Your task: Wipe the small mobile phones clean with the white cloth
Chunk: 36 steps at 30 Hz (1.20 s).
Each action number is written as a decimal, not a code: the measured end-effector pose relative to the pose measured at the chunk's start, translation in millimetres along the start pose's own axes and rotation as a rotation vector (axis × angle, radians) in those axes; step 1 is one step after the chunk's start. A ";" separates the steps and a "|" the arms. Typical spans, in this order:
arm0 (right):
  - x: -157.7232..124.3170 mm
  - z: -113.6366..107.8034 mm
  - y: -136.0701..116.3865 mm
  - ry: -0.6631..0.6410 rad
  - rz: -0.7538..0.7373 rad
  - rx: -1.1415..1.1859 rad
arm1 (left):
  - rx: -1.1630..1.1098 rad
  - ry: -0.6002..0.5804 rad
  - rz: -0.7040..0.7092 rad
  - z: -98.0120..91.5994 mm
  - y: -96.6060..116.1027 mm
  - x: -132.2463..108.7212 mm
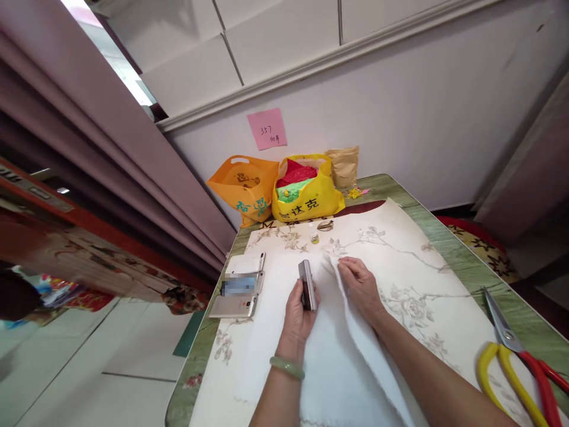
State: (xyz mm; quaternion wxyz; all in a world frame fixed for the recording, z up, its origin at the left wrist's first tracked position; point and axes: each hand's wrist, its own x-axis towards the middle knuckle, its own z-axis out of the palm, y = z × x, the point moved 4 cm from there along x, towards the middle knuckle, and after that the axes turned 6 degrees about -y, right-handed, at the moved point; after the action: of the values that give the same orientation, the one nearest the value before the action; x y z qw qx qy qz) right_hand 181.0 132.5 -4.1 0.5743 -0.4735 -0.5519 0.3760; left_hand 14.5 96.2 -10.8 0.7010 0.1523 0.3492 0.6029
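Observation:
My left hand (299,313) is closed round a small dark oblong object (306,284), held upright over a white sheet of soft fabric or paper (284,332). A green bangle (287,367) is on that wrist. My right hand (361,286) pinches the raised folded edge of the white sheet (351,314), fingers curled together. Both hands are over a floral patterned covering (400,261) spread on the table.
Three phones (237,287) lie left of my hands. Yellow-and-red scissors (515,350) rest at the right table edge. Orange bag (244,190), yellow bag (306,190) and brown pouch (343,166) stand against the far wall. A small bottle (314,235) stands behind the sheet.

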 end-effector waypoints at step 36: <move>-10.7 24.9 -12.3 -0.420 -0.008 0.292 | -0.124 -0.065 0.029 -8.3 5.2 3.9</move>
State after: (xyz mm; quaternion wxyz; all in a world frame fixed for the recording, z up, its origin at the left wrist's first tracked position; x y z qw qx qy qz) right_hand 154.0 122.2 3.3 0.5111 -0.2948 -0.6008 0.5394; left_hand 5.2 99.4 -14.5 0.7112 0.1332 0.2858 0.6283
